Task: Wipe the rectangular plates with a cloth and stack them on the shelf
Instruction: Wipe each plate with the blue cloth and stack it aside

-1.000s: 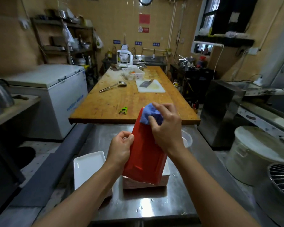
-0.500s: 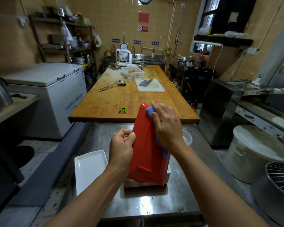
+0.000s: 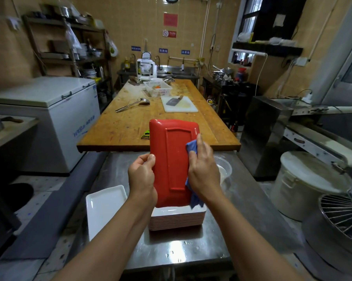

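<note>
At frame centre, left hand [image 3: 141, 177] is gripping the red plate [image 3: 172, 163] while right hand [image 3: 202, 169] is pressing the cloth [image 3: 192, 148] against its underside; wiping is underway, stacking likely follows.

red rectangular plate [image 3: 171, 163]: held upright, underside shown, above the plate stack [image 3: 177, 220] | blue cloth [image 3: 191, 148]: pressed on its right edge | white plate [image 3: 104, 207]: laid flat left of the stack

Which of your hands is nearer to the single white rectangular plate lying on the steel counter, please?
Left. The left hand, its grip on the red rectangular plate, is just above the white rectangular plate; the right hand, holding the blue cloth, is beyond the red plate.
</note>
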